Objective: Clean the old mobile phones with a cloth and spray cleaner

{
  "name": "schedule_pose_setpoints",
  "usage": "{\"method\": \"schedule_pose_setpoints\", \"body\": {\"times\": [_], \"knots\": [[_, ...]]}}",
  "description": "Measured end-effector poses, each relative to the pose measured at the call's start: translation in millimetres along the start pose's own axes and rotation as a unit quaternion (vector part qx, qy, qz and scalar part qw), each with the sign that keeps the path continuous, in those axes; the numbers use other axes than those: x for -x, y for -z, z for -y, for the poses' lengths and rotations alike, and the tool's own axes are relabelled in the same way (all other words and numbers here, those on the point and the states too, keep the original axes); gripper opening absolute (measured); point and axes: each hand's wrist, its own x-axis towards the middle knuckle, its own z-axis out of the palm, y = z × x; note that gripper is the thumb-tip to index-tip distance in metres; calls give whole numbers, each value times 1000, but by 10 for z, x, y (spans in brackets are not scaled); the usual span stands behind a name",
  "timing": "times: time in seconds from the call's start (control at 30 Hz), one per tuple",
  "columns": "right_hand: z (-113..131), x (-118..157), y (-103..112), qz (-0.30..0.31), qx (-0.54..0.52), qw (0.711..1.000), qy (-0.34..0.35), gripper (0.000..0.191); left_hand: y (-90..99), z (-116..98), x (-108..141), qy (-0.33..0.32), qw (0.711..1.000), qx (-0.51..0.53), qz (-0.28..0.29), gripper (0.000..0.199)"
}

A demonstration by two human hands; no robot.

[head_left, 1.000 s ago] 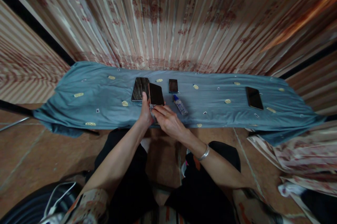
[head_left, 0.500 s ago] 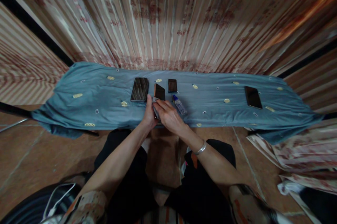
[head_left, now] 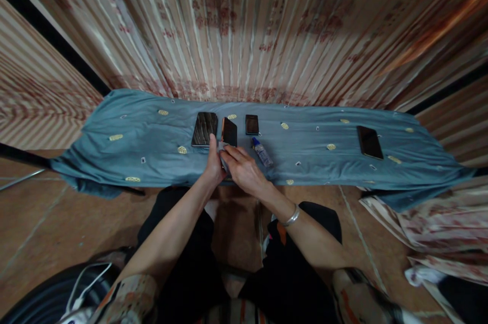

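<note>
Tipped the smartphone (head_left: 229, 133) more edge-on since a second ago, kept it gripped in the left hand (head_left: 215, 166), pinched grey cloth (head_left: 222, 148) against it with the right hand (head_left: 246, 169), left of the blue-capped bottle (head_left: 262, 152).

Your counter (head_left: 312, 166) under a patterned blue cloth (head_left: 95, 154), a glossy dark device (head_left: 205, 129) left of centre, a smaller dark device (head_left: 252, 124), a blue-capped bottle (head_left: 262, 153) nearer you, a phone (head_left: 369, 142) far right.

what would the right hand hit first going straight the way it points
The right hand would likely meet the grey cloth first, then the phone in the left hand; depth is unclear.
</note>
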Motion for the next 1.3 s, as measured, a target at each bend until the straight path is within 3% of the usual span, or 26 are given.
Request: {"method": "schedule_pose_setpoints", "body": {"times": [0.17,0.47,0.77,0.97,1.3], "knots": [[-31,19,-23,-18,0,1000,8,40,-21,-8,20,-3,1000,24,-12,62],[-136,-48,31,-18,27,999,-43,41,-83,74,86,-6,1000,-4,9,54],[4,67,-26,-19,-21,1000,3,40,-33,-37,8,15,1000,12,-15,69],[71,133,-30,-28,-49,998,32,39,-1,-95,5,-17,1000,16,-21,74],[23,128,-75,-45,-28,998,21,30,-30,-57,54,18,999,28,-10,75]]}}
